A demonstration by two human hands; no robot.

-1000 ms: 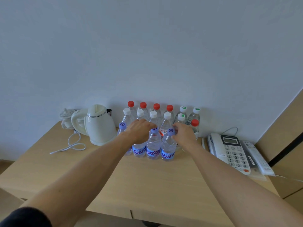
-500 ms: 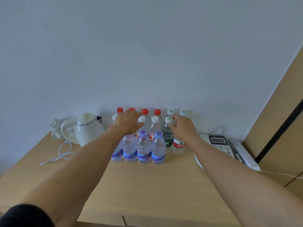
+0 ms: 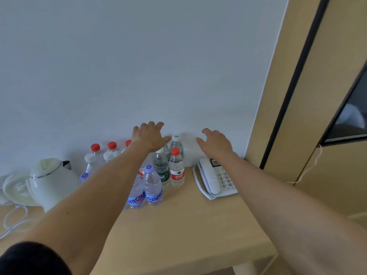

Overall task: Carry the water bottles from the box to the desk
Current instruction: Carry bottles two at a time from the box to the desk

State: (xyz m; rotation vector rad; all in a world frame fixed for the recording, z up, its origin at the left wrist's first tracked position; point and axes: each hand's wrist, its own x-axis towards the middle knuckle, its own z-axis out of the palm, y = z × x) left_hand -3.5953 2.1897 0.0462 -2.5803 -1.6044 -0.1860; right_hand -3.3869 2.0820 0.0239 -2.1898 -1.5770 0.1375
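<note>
Above the water bottles [image 3: 153,187] on the desk [image 3: 188,225], I am lifting my left hand [image 3: 149,135] and right hand [image 3: 215,142] away, fingers spread and holding nothing, the bottles delivered.

Hotel-like room, wooden desk [image 3: 198,225], kettle [image 3: 51,181], corded phone [image 3: 215,178], bottled water [image 3: 153,185]

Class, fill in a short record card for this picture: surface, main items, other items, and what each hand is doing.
Surface: wooden desk against a pale wall
Main items: water bottles standing upright in rows, with red, white and purple caps
Other items: white kettle left of the bottles; white telephone to their right
Left hand: open, raised above the bottles, holding nothing
Right hand: open, above the telephone, holding nothing
</note>
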